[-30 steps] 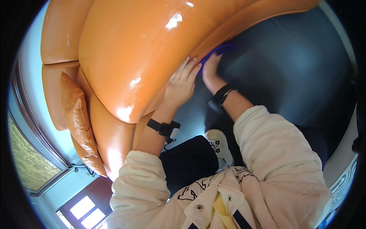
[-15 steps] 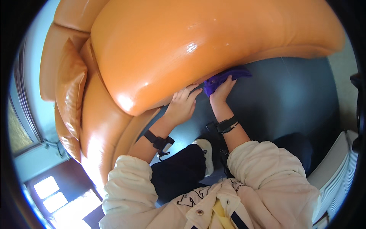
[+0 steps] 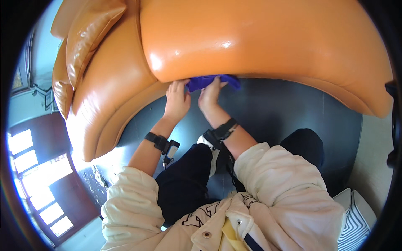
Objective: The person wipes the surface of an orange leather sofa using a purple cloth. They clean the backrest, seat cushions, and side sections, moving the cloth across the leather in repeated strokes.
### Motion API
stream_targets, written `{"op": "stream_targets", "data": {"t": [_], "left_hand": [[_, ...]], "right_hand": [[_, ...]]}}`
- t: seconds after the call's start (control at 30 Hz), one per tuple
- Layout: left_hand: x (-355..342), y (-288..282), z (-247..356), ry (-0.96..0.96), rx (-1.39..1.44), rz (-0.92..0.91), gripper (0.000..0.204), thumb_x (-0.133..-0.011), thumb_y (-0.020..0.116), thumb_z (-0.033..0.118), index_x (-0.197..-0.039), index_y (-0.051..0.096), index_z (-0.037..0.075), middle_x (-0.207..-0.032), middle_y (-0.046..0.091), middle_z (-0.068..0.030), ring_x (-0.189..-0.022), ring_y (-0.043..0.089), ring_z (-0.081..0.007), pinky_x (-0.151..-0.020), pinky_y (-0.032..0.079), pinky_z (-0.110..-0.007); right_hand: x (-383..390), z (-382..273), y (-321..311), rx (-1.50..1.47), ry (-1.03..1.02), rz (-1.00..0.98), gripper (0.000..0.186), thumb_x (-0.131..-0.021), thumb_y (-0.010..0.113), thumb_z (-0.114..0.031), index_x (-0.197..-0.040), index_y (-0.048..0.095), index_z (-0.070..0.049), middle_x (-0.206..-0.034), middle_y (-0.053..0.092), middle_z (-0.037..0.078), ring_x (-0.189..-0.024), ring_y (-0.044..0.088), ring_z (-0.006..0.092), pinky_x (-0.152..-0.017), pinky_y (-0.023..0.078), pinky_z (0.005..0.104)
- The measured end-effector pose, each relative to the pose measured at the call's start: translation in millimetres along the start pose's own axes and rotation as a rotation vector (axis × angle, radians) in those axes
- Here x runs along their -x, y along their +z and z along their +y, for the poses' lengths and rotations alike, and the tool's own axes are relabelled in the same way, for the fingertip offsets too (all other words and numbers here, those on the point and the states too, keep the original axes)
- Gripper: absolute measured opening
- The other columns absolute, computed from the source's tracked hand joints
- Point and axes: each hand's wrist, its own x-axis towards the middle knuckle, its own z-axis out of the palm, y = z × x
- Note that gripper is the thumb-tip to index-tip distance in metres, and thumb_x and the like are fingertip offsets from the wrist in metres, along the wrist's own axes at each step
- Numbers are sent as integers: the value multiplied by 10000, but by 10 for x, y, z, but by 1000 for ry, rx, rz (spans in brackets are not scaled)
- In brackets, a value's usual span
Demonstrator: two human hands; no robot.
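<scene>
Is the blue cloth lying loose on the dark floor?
No, the blue cloth is pressed by the right hand against the orange sofa lower edge.

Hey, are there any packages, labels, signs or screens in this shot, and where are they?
No packages, signs or screens in view.
Black graphic print: on the cream jacket's front, bottom centre, dark angular marks.
Nothing printed shows on the purple cloth or the orange leather sofa.
</scene>
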Motion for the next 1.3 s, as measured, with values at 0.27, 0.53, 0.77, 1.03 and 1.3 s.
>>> {"op": "stream_targets", "data": {"t": [0.27,0.53,0.77,1.03,1.3], "left_hand": [[-12,137,-163,-51,296,88,406,-850,534,-16,-1251,472,-4,-1201,524,-205,-1168,486,-395,-1022,394,-462],[28,194,-515,-55,347,226,258,-874,515,-24,-1095,618,62,-1058,619,-146,-1002,552,-324,-946,421,-404],[243,176,-1210,-485,663,406,245,-896,478,-36,-1105,604,-21,-1106,581,-151,-999,589,-236,-907,483,-340],[126,162,-600,-139,707,-30,270,-912,482,-59,-1120,642,3,-1076,654,-95,-1000,613,-168,-905,492,-294],[23,320,-596,29,408,10,300,-841,492,-64,-1105,621,-4,-1095,637,-156,-1059,617,-311,-930,498,-368]], "right_hand": [[-272,-1224,-94,57,-364,-14,519,-1072,322,-252,-1548,138,-160,-1517,347,97,-1312,440,267,-1087,385,424],[326,321,185,824,-711,-71,673,-1003,440,-138,-1525,59,50,-1572,-46,328,-1468,8,456,-1189,55,511],[702,1148,293,813,-301,-142,742,-987,519,-213,-1450,41,116,-1483,105,379,-1401,137,463,-1174,75,506],[-116,214,-167,374,-276,73,458,-974,484,-25,-1407,334,-43,-1322,522,115,-1155,541,223,-1004,440,378],[-657,-894,-586,390,-468,80,401,-1027,381,-90,-1418,317,-31,-1372,480,164,-1190,530,262,-1017,440,392]]}}
